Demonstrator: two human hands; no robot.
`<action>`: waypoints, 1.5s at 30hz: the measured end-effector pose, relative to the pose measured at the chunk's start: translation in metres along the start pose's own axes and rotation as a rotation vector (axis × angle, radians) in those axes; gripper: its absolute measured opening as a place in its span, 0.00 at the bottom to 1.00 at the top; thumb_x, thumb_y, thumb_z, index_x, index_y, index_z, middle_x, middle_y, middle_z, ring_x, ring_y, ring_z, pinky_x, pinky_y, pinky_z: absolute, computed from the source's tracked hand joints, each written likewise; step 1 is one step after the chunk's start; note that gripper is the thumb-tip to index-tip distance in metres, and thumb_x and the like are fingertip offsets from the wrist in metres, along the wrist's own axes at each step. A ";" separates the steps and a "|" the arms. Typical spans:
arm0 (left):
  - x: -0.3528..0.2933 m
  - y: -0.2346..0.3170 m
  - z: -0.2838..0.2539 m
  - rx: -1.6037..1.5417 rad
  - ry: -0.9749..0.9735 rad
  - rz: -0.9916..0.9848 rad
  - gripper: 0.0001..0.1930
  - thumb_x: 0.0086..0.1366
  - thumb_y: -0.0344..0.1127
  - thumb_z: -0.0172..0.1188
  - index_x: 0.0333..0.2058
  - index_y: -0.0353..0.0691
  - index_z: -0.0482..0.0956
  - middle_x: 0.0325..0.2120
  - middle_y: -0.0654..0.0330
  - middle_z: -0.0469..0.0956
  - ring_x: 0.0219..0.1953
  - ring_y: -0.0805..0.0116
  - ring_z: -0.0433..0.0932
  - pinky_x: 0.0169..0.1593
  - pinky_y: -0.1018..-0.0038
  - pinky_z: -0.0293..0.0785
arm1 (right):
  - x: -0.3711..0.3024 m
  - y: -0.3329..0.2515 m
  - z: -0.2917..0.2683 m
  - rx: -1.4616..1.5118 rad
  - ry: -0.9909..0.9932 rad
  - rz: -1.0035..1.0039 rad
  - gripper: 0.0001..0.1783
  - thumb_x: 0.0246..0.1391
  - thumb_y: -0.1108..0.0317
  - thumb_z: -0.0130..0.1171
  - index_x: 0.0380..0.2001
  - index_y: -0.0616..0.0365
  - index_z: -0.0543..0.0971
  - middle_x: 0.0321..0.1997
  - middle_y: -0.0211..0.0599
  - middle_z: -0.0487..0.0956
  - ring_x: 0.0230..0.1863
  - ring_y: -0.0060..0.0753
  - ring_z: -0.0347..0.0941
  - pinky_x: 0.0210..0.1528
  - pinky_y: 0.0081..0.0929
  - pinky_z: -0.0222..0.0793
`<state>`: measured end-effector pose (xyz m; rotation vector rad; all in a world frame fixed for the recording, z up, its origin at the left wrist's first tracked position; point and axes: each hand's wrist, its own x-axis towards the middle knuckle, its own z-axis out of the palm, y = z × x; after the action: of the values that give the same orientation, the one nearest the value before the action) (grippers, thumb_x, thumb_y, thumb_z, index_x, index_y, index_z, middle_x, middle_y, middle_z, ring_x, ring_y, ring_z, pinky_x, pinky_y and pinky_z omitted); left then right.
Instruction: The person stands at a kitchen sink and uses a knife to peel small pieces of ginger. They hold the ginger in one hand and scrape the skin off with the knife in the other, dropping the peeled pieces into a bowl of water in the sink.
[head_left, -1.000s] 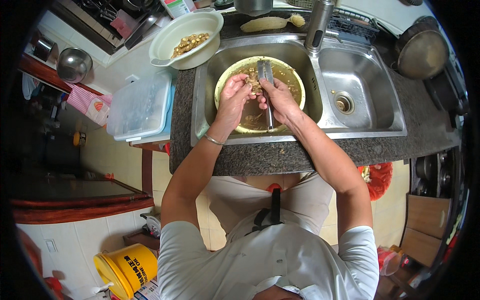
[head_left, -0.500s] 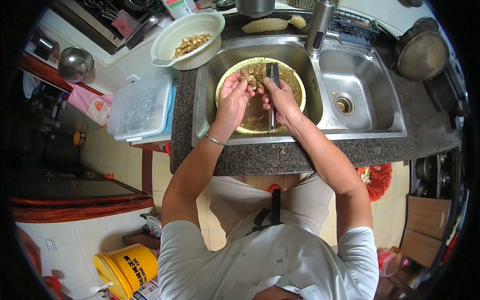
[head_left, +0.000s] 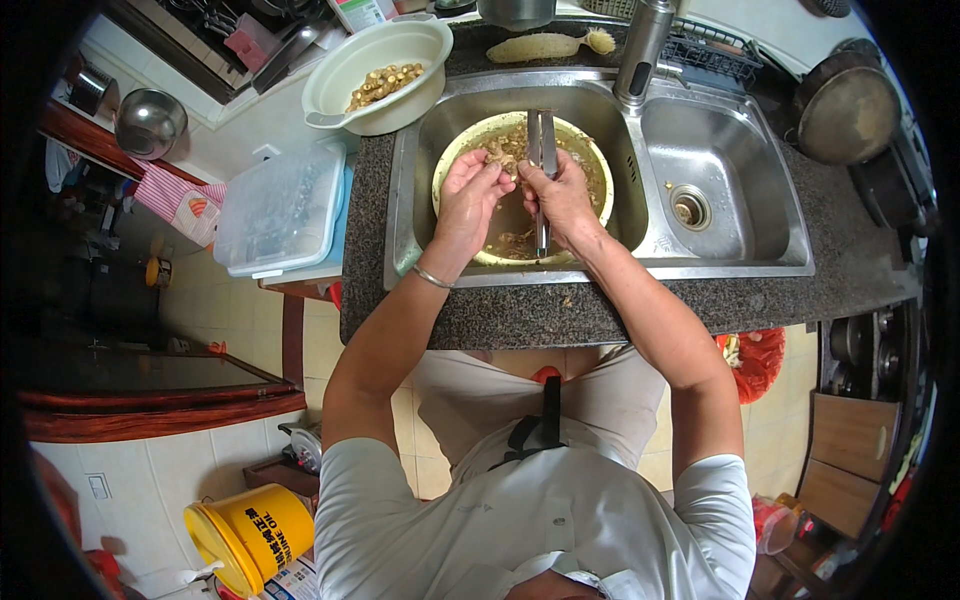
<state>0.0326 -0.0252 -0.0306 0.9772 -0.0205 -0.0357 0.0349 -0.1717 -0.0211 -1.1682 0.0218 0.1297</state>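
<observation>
My left hand (head_left: 470, 205) pinches a small knobbly brown root piece (head_left: 502, 160), which looks like ginger, over a pale yellow basin (head_left: 441, 170). My right hand (head_left: 563, 200) is closed around a long, narrow metal knife-like tool (head_left: 541, 145), held upright in the picture just right of the piece. The right thumb reaches toward the root, close to the left fingertips; whether it touches cannot be made out. Murky brown water (head_left: 512, 222) with floating bits fills the basin, which sits in the left sink bowl (head_left: 625, 200). Part of the tool is hidden by my right fingers.
A white tub (head_left: 425, 75) of cut brown pieces stands behind left on the dark counter (head_left: 400, 318). The faucet (head_left: 640, 55) rises between both bowls. A pale loofah-like gourd (head_left: 535, 48) lies behind the sink. Pans (head_left: 850, 105) stand at right; a lidded plastic box (head_left: 280, 210) is at left.
The metal tool has shifted slightly up and left, and its broad end has turned a little. My left hand still holds the root piece, turned slightly. The whole view has shifted a little.
</observation>
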 end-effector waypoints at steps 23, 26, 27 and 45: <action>-0.003 0.008 0.003 -0.055 -0.107 -0.064 0.14 0.71 0.30 0.52 0.53 0.38 0.66 0.46 0.58 0.73 0.45 0.67 0.76 0.50 0.66 0.76 | 0.006 -0.003 -0.012 0.088 0.054 0.235 0.07 0.67 0.67 0.44 0.40 0.59 0.67 0.25 0.33 0.73 0.20 0.21 0.66 0.19 0.21 0.65; -0.006 0.009 0.005 0.062 -0.076 -0.009 0.15 0.70 0.30 0.52 0.53 0.37 0.66 0.46 0.57 0.73 0.46 0.68 0.76 0.49 0.66 0.78 | 0.007 0.000 -0.010 -0.015 0.047 0.208 0.07 0.65 0.70 0.43 0.41 0.61 0.68 0.26 0.34 0.75 0.20 0.21 0.67 0.19 0.23 0.66; -0.007 0.010 0.009 0.099 -0.064 0.005 0.15 0.70 0.29 0.53 0.53 0.37 0.66 0.46 0.57 0.73 0.46 0.68 0.76 0.48 0.67 0.79 | 0.007 0.003 -0.010 -0.054 0.039 0.187 0.07 0.65 0.70 0.43 0.42 0.61 0.68 0.26 0.34 0.76 0.20 0.21 0.68 0.20 0.23 0.67; -0.002 0.008 0.000 -0.087 -0.117 -0.056 0.18 0.71 0.30 0.53 0.57 0.32 0.66 0.41 0.58 0.73 0.43 0.64 0.78 0.47 0.69 0.78 | 0.000 0.003 -0.015 -0.569 0.008 -0.206 0.17 0.62 0.70 0.45 0.53 0.61 0.70 0.29 0.43 0.81 0.27 0.38 0.78 0.33 0.35 0.72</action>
<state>0.0304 -0.0207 -0.0244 0.8876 -0.0980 -0.1442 0.0352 -0.1846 -0.0294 -1.7301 -0.1359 -0.0572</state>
